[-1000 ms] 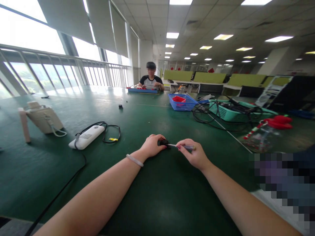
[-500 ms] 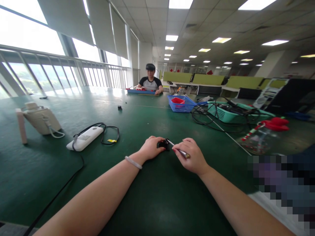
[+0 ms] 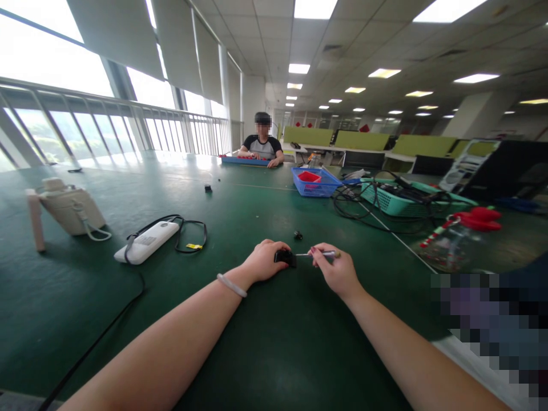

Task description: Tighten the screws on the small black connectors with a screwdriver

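My left hand (image 3: 266, 260) is closed around a small black part (image 3: 284, 258), keeping it down on the green table (image 3: 274, 348). The part's exact kind is too small to make out. Between the fingers of my right hand (image 3: 336, 268) is a screwdriver (image 3: 327, 254) with a shiny handle. Its thin shaft lies nearly level and points left, with the tip at the right side of the black part; whether it touches I cannot tell. Just beyond, a small dark piece (image 3: 298, 234) lies loose on the table.
At left are a white power bank-like device (image 3: 148, 242) with a black cable and a beige bottle (image 3: 72, 208). A blue basket (image 3: 317, 185), a teal basket (image 3: 385, 198) with cables and a red-lidded clear bottle (image 3: 458, 242) stand right. A person (image 3: 262, 147) sits across, behind a blue tray (image 3: 244, 161).
The screwdriver has swung from slanting across the part's top to nearly level at its right side. A small dark piece now lies apart, beyond the black part. My left hand has barely moved.
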Tool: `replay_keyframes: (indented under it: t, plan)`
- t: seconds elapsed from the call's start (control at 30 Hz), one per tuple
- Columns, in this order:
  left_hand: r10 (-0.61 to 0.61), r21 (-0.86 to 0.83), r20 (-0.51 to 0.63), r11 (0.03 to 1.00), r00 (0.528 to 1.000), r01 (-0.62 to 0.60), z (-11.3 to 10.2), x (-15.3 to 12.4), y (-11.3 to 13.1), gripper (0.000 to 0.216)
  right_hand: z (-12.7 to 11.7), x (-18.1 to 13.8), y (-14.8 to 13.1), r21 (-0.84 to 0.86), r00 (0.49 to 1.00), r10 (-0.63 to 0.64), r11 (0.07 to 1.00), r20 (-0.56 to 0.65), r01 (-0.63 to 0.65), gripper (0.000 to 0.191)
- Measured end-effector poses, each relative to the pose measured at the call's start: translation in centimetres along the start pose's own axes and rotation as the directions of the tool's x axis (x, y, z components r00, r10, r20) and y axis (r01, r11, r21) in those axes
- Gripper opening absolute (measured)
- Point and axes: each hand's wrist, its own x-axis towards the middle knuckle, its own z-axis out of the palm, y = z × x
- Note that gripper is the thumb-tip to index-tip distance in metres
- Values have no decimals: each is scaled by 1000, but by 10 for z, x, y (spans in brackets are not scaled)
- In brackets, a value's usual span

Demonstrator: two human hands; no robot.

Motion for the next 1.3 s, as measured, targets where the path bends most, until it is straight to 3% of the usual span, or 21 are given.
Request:
replay_keyframes:
  t: [0.13, 0.23, 0.37, 0.53, 0.67, 0.8, 0.93, 1.03, 1.17, 1.3]
  plan:
    - [19, -9, 20, 1000, 1000, -19, -1, 0, 1, 40, 5, 5, 10, 115, 987, 145, 982, 65, -151, 31]
    - [9, -9, 28, 1000, 1000, -8, -1, 0, 1, 41, 4, 6, 9, 133, 984, 170, 976, 42, -174, 30]
    - [6, -1, 29, 1000, 1000, -6, -2, 0, 2, 44, -1, 2, 2, 160, 991, 127, 980, -33, -120, 28]
    - [32, 23, 46, 999, 998, -33, -2, 0, 2, 47, -1, 1, 1, 110, 997, 34, 993, 73, -42, 27]
    - [39, 38, 45, 998, 998, -40, -1, 1, 1, 47, 0, 1, -2, -2, 994, -81, 997, 77, 81, 25]
    - [69, 37, 46, 997, 997, -71, 0, 1, 1, 49, 3, -2, -11, -70, 971, -215, 972, 108, 223, 22]
    - [92, 35, 46, 995, 995, -94, 0, 1, 3, 47, 7, -4, -16, -95, 946, -259, 955, 196, 281, 17]
    - [92, 34, 34, 995, 995, -93, 0, 0, 4, 45, 6, -4, -16, -63, 942, -302, 947, 149, 314, 17]
    - [78, 40, 20, 996, 997, -79, 0, -1, 5, 42, 1, -3, -14, -87, 964, -267, 960, -7, 266, 21]
    - [68, 41, 19, 997, 997, -69, -1, -2, 5, 40, 0, -1, -9, -160, 989, -146, 976, 24, 148, 23]
